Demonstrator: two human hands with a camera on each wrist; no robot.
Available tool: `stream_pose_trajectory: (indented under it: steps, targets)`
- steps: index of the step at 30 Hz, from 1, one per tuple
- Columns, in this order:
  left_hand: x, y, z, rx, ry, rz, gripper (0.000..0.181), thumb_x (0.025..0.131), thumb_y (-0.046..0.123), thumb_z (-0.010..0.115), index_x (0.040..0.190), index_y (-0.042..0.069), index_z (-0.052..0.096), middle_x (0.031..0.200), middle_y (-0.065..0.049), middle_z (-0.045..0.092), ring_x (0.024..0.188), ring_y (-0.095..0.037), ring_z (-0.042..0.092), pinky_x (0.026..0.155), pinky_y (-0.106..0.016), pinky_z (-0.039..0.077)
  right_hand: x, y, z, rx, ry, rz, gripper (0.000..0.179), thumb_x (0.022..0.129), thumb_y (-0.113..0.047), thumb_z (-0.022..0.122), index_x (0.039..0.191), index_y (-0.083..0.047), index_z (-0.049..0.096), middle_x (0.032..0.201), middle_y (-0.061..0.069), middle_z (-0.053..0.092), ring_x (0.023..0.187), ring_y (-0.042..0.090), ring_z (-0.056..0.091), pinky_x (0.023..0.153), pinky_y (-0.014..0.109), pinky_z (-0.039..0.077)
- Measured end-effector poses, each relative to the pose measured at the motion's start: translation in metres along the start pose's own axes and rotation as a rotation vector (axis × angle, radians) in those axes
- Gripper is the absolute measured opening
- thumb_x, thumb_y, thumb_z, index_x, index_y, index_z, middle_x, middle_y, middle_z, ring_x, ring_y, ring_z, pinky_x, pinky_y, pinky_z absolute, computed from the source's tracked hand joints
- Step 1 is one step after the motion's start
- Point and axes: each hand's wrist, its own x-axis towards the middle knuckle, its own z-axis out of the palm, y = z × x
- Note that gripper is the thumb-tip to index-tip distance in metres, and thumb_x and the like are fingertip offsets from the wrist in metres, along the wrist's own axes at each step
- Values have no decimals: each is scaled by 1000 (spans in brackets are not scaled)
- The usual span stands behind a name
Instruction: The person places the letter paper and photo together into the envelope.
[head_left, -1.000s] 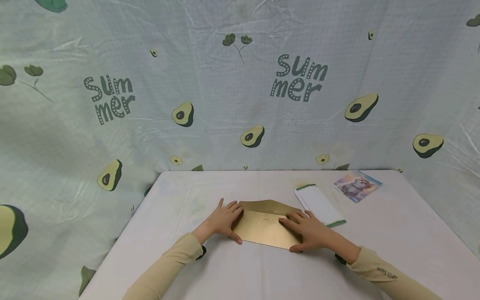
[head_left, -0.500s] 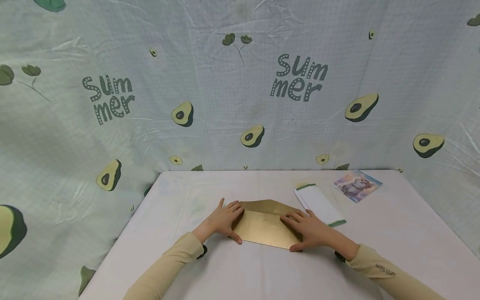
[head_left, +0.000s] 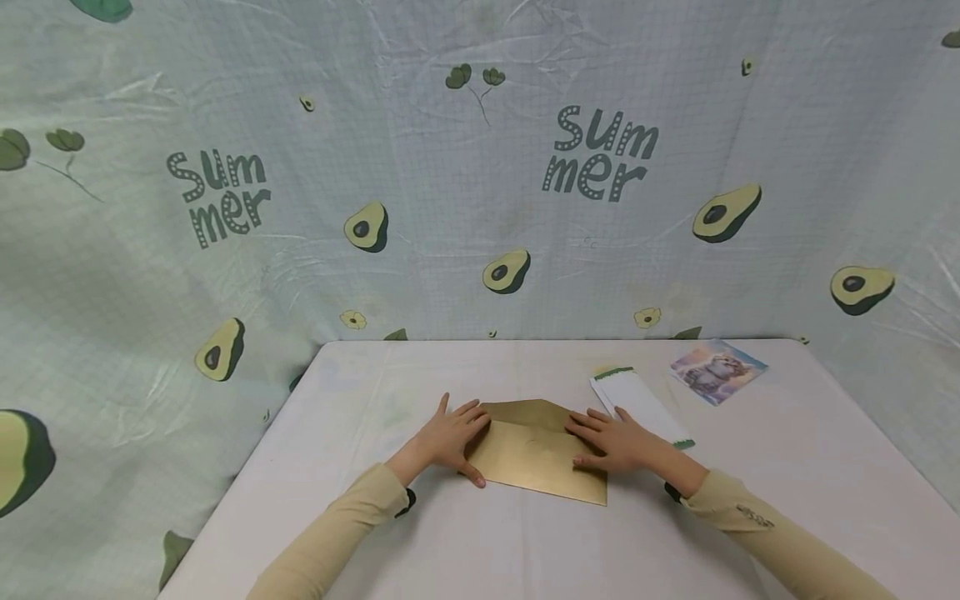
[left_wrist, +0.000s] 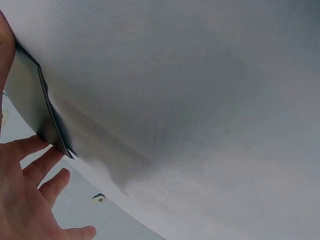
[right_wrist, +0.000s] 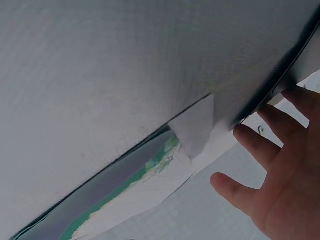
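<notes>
A gold envelope (head_left: 532,458) lies on the table with its pointed flap (head_left: 528,411) unfolded toward the back. My left hand (head_left: 450,437) spans its left end, the thumb by the front edge and the other fingers spread near the back corner. On the right end rests my right hand (head_left: 618,442), fingers extended over the flap's right part and thumb on the envelope's face. From the left wrist, the envelope's end (left_wrist: 30,95) appears as a thin folded edge with my fingertips at its far corner. The right wrist view has my fingertips right at the other end's edge.
A white paper strip (head_left: 641,404) with green ends lies just behind my right hand. Farther back at the right is a square picture (head_left: 718,372) of a fluffy animal. A printed avocado cloth (head_left: 420,275) hangs behind the table (head_left: 390,383).
My right hand has slid up and back, its thumb leaving the front edge and its fingers reaching onto the flap; the envelope's front right corner now shows. The left hand stays almost still.
</notes>
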Motion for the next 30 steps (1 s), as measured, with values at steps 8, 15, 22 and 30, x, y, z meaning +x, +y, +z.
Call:
stream_pose_trajectory:
  steps: [8, 15, 22, 30]
  targets:
    - [1, -1, 0, 5, 7, -7, 107, 55, 76, 58, 137, 11, 35, 141, -6, 38, 134, -25, 27, 100, -63, 19, -1, 1, -3, -11, 18, 10, 68, 85, -55, 45, 137, -13, 36, 144, 9, 31, 132, 35, 28, 99, 65, 15]
    - [1, 0, 0, 15, 2, -8, 108, 55, 77, 58, 137, 11, 36, 141, -6, 38, 134, -25, 28, 100, -63, 20, -7, 7, -2, -47, 75, 60, 63, 86, -51, 46, 137, -14, 37, 143, 11, 34, 131, 34, 31, 100, 62, 18]
    - [1, -1, 2, 36, 19, 0, 106, 54, 78, 57, 135, 12, 38, 138, -6, 40, 133, -28, 28, 99, -64, 19, -18, 19, -2, -70, 166, 36, 61, 87, -50, 46, 135, -14, 39, 139, 12, 40, 127, 34, 37, 98, 60, 24]
    - [1, -1, 3, 43, 19, -5, 106, 54, 78, 56, 136, 13, 38, 138, -5, 40, 134, -28, 27, 99, -64, 19, -29, 37, -6, -35, 270, 61, 55, 88, -44, 48, 133, -14, 42, 135, 13, 44, 122, 33, 42, 94, 59, 28]
